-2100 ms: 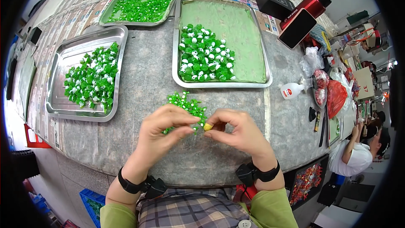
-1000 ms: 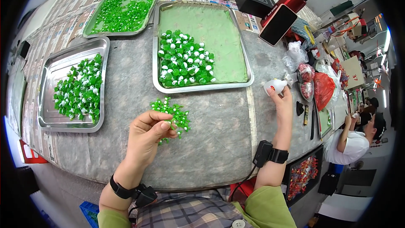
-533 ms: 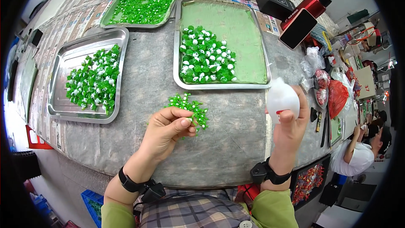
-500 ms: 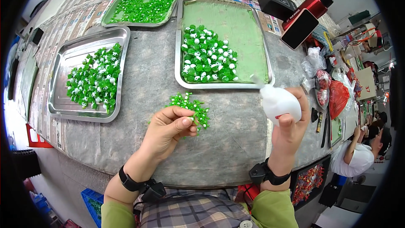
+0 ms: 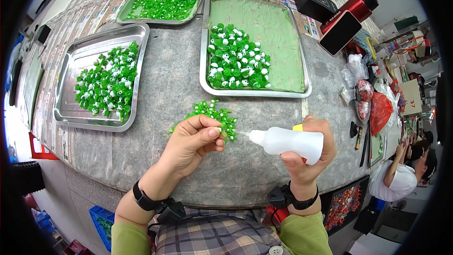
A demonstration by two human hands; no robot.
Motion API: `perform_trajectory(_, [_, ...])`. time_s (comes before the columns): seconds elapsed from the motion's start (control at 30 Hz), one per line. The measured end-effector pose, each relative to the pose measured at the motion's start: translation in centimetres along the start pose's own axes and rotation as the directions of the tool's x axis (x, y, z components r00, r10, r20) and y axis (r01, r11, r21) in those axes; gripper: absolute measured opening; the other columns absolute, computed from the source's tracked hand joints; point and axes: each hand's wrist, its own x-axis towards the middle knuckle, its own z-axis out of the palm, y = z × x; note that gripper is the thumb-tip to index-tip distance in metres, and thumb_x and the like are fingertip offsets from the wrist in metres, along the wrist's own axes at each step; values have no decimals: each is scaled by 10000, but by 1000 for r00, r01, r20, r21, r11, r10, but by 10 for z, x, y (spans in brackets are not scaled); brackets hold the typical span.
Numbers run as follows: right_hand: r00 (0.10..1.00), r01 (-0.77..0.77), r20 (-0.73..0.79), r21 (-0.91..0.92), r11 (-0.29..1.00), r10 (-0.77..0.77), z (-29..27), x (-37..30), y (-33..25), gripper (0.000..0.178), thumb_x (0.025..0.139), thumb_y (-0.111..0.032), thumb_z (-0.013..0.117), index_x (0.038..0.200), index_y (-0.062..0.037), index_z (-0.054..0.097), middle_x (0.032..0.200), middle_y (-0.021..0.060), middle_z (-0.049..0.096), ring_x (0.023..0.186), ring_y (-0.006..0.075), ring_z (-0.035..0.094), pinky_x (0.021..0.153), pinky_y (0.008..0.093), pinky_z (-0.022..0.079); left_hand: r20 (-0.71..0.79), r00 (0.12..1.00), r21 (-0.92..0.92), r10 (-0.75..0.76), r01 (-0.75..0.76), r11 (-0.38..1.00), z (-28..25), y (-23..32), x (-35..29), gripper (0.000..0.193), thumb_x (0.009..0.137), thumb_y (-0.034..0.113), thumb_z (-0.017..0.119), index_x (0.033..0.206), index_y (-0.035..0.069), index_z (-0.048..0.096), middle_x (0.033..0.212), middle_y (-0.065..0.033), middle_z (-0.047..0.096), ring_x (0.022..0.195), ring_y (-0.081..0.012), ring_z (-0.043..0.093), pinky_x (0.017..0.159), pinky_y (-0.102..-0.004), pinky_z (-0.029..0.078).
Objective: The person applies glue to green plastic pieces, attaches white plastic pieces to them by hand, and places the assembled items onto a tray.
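My left hand is closed in a pinch on a small green and white piece, mostly covered by the fingertips. My right hand grips a white squeeze bottle, tipped on its side, its thin nozzle pointing left at the pinched piece. Whether the nozzle tip touches the piece I cannot tell. Just behind my left hand lies a loose pile of small green pieces with white spots. Beyond it, a green-lined metal tray holds many round green and white eyed beads.
At left a metal tray holds assembled green and white figures. A far tray is spread with small green pieces. A phone, a red bottle, a black box and plastic bags stand at right. Another person sits far right.
My right hand has tilted the squeeze bottle over and brought its nozzle down and left to the piece in my left hand. My left hand has stayed nearly in place, still pinching.
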Motion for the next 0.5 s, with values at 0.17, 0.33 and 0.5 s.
perform_trajectory(0.17, [1000, 16, 15, -1, 1000, -16, 1, 0, 2, 414, 533, -266, 759, 744, -34, 489, 583, 52, 522, 464, 135, 476, 402, 225, 345, 4, 1000, -7, 7, -7, 1000, 0, 0, 0, 90, 764, 79, 551, 837, 30, 535, 720, -61, 571, 621, -125, 560, 580, -225, 481])
perform_trajectory(0.33, [999, 32, 12, 2, 999, -32, 3, 1, 1, 396, 531, -257, 760, 727, -33, 500, 589, 47, 523, 448, 133, 459, 389, 231, 325, 10, 1000, -7, 4, -4, 1000, 0, 0, 0, 92, 765, 77, 549, 841, 27, 533, 725, -65, 574, 623, -125, 561, 578, -225, 480])
perform_trajectory(0.5, [999, 23, 29, 1, 1000, -23, 3, 0, 2, 400, 535, -264, 759, 732, -32, 499, 587, 47, 522, 451, 133, 458, 393, 227, 324, 8, 1000, -8, 5, -5, 1000, 0, 0, 0, 91, 767, 78, 547, 842, 28, 534, 724, -67, 575, 623, -125, 561, 578, -227, 481])
